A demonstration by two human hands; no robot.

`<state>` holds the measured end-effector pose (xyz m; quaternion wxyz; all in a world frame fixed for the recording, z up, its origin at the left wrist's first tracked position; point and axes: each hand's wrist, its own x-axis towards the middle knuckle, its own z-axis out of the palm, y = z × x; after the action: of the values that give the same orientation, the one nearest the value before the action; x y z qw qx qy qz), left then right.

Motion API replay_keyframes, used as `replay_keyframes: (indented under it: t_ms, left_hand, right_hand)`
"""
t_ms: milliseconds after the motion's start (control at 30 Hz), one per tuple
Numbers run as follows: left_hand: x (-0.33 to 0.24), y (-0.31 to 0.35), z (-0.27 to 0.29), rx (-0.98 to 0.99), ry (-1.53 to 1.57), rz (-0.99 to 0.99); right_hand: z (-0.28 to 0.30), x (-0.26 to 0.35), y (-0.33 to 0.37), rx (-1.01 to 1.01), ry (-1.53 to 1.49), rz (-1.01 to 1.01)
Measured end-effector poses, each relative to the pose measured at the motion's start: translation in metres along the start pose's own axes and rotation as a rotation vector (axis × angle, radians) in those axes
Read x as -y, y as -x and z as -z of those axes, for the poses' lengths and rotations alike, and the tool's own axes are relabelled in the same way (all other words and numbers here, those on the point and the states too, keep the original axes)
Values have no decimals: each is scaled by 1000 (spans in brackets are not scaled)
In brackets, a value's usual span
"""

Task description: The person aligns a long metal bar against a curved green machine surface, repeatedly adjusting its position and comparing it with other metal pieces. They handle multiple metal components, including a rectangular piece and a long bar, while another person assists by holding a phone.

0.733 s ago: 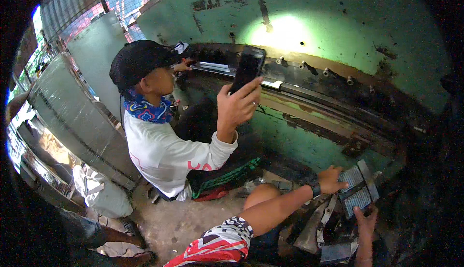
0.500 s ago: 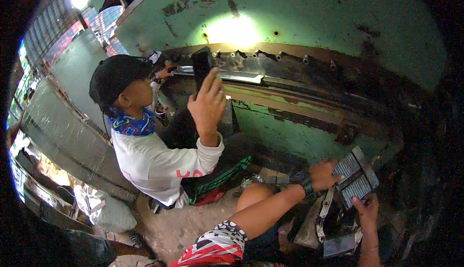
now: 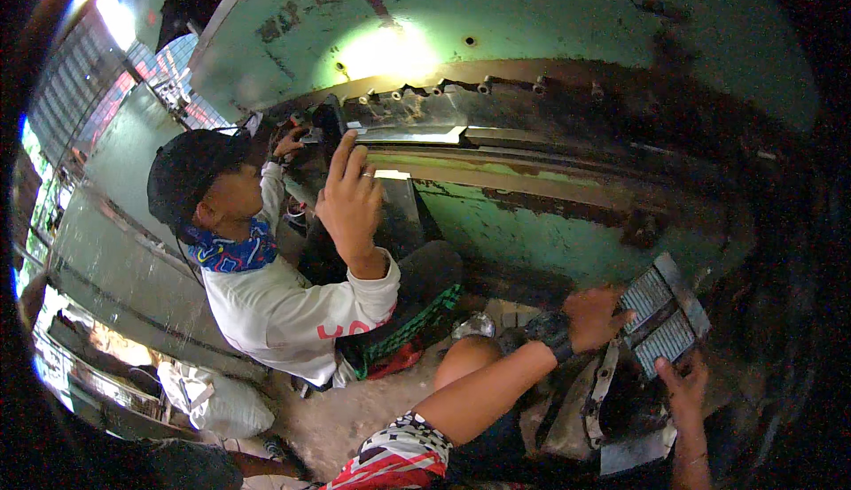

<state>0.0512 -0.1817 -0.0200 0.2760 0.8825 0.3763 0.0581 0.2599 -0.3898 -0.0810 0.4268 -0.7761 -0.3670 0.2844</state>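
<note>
My left hand (image 3: 592,319), with a dark watch on its wrist, is closed at the left edge of a ribbed metal plate (image 3: 658,326), its thumb reaching to the rim. The plate has two rows of fine ridges split by a dark band, and a smooth strip along its far right side. My right hand (image 3: 684,385) grips the plate's near lower edge, thumb on top; its other fingers are mostly hidden. The plate is tilted toward me. Below it lie a flat pale grey piece (image 3: 631,453) and a metal strip with holes (image 3: 599,392).
At left sits a person (image 3: 266,304) in a black cap and white sleeves, raising a dark phone-like object (image 3: 330,127). A big green machine (image 3: 532,224) with a row of bolts stands in front. A white sack (image 3: 222,401) rests on the floor at lower left.
Most of the scene has shifted left in view. Both my hands stay on the plate, which has barely moved. The co-worker's raised hand and dark object sit further left and slightly lower.
</note>
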Motion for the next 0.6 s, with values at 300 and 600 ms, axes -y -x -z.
replay_keyframes:
  t_ms: [300,600]
  left_hand:
    - [-2,-1,7,-6,55,16]
    - [1,-2,8,34,60,0]
  right_hand:
    - [-10,35,9,-17,-170,-8]
    - [-8,44,10,47,-282,-28]
